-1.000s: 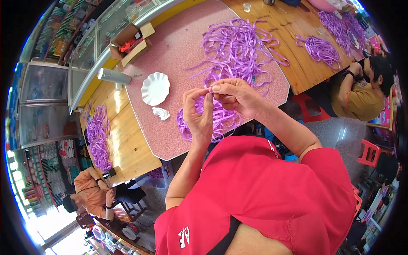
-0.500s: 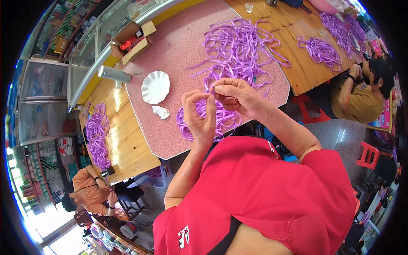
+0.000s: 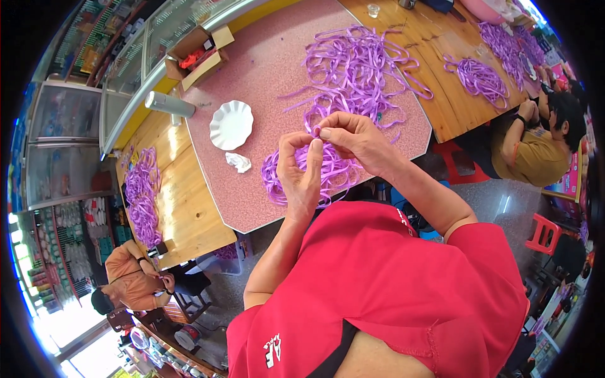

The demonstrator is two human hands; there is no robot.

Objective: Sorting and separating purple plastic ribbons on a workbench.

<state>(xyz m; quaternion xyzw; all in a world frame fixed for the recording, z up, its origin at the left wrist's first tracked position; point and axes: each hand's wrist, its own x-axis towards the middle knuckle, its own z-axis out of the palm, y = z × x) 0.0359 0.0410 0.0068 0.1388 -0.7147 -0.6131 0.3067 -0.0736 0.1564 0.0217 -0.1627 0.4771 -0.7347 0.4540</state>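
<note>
Between my fingertips is a small looped bit of purple ribbon (image 3: 316,131). My left hand (image 3: 299,167) pinches it from below with thumb and index finger. From the right, my right hand (image 3: 356,140) grips it the same way, its other fingers curled in. Both hands are held above the pink speckled tabletop (image 3: 252,69). Beyond them spreads a large tangled heap of purple ribbon (image 3: 346,63), and a nearer bunch of purple ribbon (image 3: 274,183) shows partly behind my hands.
A white scalloped plate (image 3: 231,125), crumpled white tissue (image 3: 238,162), a grey cylinder (image 3: 169,104) and an open cardboard box (image 3: 201,60) stand to the left. More ribbon piles lie at left (image 3: 142,198) and right (image 3: 477,79). One person sits at lower left (image 3: 135,274), another at right (image 3: 535,142).
My hands stay nearly in place, fingertips shifting slightly around the ribbon, whose small loop shows more clearly now. The view has shifted a little.
</note>
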